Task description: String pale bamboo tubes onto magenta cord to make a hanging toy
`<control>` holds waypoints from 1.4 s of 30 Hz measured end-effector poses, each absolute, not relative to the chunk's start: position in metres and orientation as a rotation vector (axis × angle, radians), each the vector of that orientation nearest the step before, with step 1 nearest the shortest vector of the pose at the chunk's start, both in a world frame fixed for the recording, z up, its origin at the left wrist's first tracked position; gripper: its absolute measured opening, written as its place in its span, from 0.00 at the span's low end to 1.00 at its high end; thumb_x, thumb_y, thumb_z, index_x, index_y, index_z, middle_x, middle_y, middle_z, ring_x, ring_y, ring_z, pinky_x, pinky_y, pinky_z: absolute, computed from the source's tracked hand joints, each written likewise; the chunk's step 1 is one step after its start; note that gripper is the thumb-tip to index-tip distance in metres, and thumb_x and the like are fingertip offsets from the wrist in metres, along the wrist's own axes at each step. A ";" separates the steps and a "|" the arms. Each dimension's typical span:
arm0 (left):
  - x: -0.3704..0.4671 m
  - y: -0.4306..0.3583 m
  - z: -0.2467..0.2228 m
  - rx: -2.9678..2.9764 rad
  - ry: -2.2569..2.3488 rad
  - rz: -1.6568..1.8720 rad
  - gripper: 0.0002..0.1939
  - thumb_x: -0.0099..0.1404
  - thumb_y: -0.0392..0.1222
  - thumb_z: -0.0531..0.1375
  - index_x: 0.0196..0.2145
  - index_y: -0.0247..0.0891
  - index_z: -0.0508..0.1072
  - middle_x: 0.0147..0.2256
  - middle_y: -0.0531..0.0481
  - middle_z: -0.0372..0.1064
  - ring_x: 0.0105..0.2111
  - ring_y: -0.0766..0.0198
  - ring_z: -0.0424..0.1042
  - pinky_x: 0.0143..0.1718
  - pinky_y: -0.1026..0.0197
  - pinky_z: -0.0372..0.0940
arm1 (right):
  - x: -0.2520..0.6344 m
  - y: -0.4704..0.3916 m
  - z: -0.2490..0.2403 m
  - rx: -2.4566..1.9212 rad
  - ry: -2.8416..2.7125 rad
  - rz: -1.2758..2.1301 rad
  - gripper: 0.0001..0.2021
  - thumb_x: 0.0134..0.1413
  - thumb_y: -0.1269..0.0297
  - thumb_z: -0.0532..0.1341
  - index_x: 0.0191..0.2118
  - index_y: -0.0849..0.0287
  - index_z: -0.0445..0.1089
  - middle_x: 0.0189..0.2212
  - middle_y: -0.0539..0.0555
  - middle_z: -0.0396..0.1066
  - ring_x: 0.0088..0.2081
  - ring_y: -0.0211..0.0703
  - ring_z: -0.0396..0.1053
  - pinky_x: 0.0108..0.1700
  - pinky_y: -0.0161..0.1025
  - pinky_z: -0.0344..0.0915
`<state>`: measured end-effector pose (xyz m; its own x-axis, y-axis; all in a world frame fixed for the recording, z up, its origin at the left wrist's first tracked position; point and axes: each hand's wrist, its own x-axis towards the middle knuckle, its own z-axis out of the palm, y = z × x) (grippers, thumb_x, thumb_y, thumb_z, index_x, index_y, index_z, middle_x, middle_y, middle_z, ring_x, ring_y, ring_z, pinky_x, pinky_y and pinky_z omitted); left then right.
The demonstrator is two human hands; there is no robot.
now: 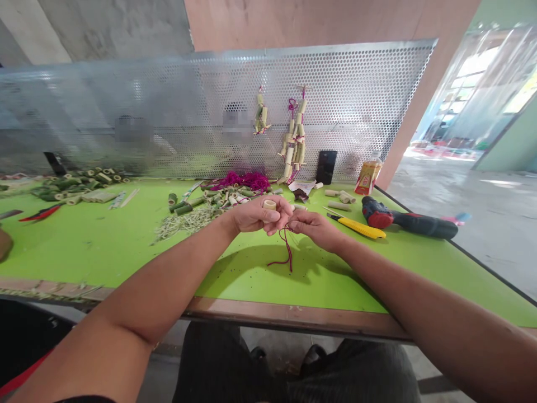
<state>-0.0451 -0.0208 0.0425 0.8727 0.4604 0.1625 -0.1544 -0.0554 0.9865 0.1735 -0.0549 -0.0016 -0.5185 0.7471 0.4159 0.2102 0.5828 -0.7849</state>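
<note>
My left hand (257, 215) is closed around a short bamboo tube (269, 205), whose open end faces up between the thumb and fingers. Close beside it, my right hand (312, 228) pinches a dark magenta cord (288, 249) at the fingertips. The cord's two loose ends hang down toward the green tabletop (243, 280). Behind my hands lie a heap of cut bamboo pieces (230, 196), a pile of thin shavings (184, 221) and a tangle of magenta cord (247, 181).
To the right lie a yellow utility knife (361, 227), a cordless drill (403, 219) and a few bamboo tubes (338, 205). A phone (326, 167) and a drink bottle (369, 174) stand by the perforated metal panel (180, 123), where strung bamboo figures (296, 134) hang. Red-handled pliers (42, 212) lie left.
</note>
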 end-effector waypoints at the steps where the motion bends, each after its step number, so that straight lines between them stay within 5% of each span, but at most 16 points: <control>1: -0.046 -0.019 0.042 1.547 0.276 0.570 0.19 0.53 0.48 0.72 0.39 0.37 0.74 0.25 0.51 0.73 0.17 0.72 0.65 0.21 0.65 0.65 | 0.175 -0.055 -0.002 -0.779 -2.006 0.897 0.15 0.61 0.50 0.61 0.34 0.58 0.74 0.30 0.51 0.69 0.34 0.40 0.66 0.41 0.41 0.66; 7: -0.044 -0.010 0.034 1.617 0.561 0.597 0.17 0.56 0.45 0.72 0.36 0.35 0.72 0.21 0.57 0.65 0.18 0.73 0.64 0.22 0.68 0.64 | 0.178 -0.053 -0.006 -0.806 -1.869 1.002 0.14 0.57 0.51 0.64 0.33 0.59 0.73 0.28 0.49 0.66 0.30 0.38 0.64 0.37 0.39 0.62; 11: -0.043 -0.009 0.028 1.640 0.536 0.452 0.18 0.56 0.47 0.71 0.35 0.35 0.70 0.23 0.55 0.68 0.17 0.73 0.64 0.21 0.67 0.65 | 0.180 -0.049 -0.007 -0.828 -1.768 1.036 0.13 0.53 0.53 0.67 0.33 0.59 0.73 0.25 0.47 0.68 0.29 0.37 0.63 0.36 0.39 0.61; 17: -0.045 -0.009 0.029 1.786 0.465 0.184 0.19 0.53 0.46 0.72 0.39 0.34 0.74 0.39 0.41 0.78 0.22 0.71 0.69 0.19 0.69 0.63 | 0.183 -0.042 -0.011 -0.800 -1.541 1.221 0.17 0.43 0.52 0.73 0.33 0.58 0.72 0.26 0.47 0.70 0.29 0.36 0.67 0.38 0.40 0.66; 23: -0.044 -0.006 0.028 1.861 0.726 0.460 0.20 0.55 0.49 0.71 0.39 0.35 0.73 0.27 0.52 0.71 0.19 0.73 0.65 0.18 0.69 0.62 | 0.186 -0.040 -0.013 -0.770 -1.489 1.284 0.18 0.42 0.53 0.75 0.31 0.58 0.70 0.28 0.47 0.72 0.29 0.35 0.69 0.39 0.40 0.68; 27: -0.034 -0.012 0.026 1.837 0.807 0.527 0.22 0.59 0.56 0.67 0.38 0.34 0.71 0.33 0.47 0.76 0.16 0.76 0.59 0.16 0.69 0.57 | 0.185 -0.041 -0.013 -0.779 -1.505 1.310 0.18 0.43 0.53 0.74 0.32 0.57 0.70 0.28 0.47 0.72 0.30 0.35 0.70 0.40 0.40 0.69; 34: -0.026 -0.017 0.026 1.828 0.938 0.581 0.10 0.53 0.39 0.69 0.32 0.34 0.74 0.22 0.51 0.71 0.18 0.71 0.63 0.15 0.70 0.57 | 0.185 -0.043 -0.010 -0.770 -1.539 1.284 0.17 0.42 0.54 0.75 0.31 0.58 0.71 0.30 0.48 0.73 0.29 0.35 0.68 0.37 0.39 0.67; 42: -0.074 0.010 0.044 1.684 0.727 0.451 0.15 0.50 0.40 0.72 0.31 0.34 0.73 0.19 0.53 0.70 0.13 0.72 0.63 0.13 0.70 0.58 | 0.211 -0.035 -0.002 -0.862 -1.398 1.345 0.15 0.35 0.61 0.76 0.28 0.57 0.71 0.34 0.49 0.74 0.30 0.35 0.68 0.39 0.40 0.70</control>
<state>-0.0736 0.0101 0.0441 0.7307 0.6772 -0.0860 0.2233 -0.1179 0.9676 0.2113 -0.0354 -0.0024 -0.2733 0.9471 0.1682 -0.1313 0.1365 -0.9819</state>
